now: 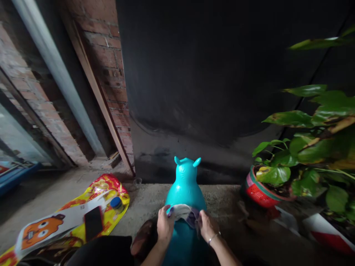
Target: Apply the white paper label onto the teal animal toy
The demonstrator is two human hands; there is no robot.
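Cloth (181,210) drawn across an animal-shaped turquoise toy (185,190)
Head view: the left hand (165,224) has a narrow grip on one end, the right hand (208,225) on the other; the cloth spans the toy's body between them, stretched out but not let go, and how much is left cannot be told

I can read no words or numbers from here: the print on the red and yellow wrapper (111,183) is too blurred for me, and on the white sheet (72,211) over it I make out only an orange cartoon face (41,232) and a small mark (82,207)
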